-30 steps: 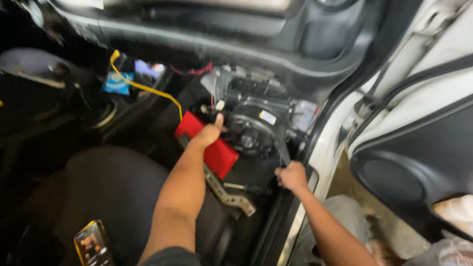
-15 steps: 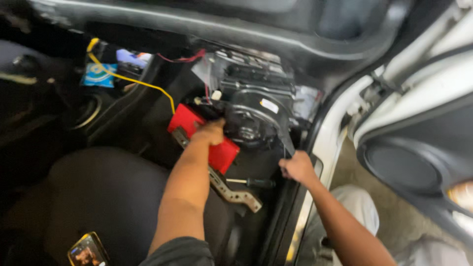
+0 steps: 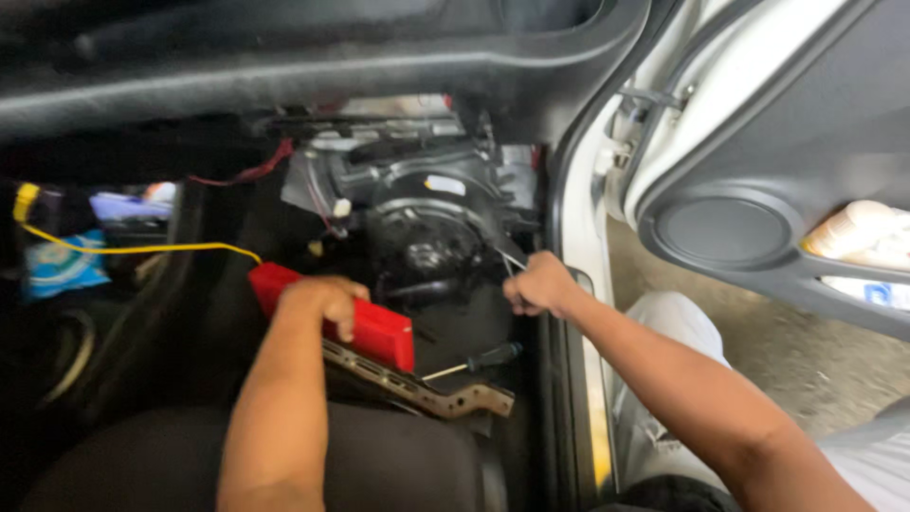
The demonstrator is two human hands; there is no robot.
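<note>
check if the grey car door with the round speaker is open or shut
Open: the grey car door swings away from the sill, with ground showing between them.

White oval label (image 3: 445,185) on black blower housing; pale bottle-like package (image 3: 853,232) in door pocket.

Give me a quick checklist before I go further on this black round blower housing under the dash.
1. Left hand resting on the red rectangular box: ok.
2. Right hand closed on a thin metal tool beside the black round blower housing: ok.
3. Tool tip seated: cannot tell, too small.
4. Black-handled screwdriver lying on the floor within reach: ok.
5. Yellow cable apart from both hands: ok.
6. Perforated metal bracket fixed down: cannot tell.
</note>
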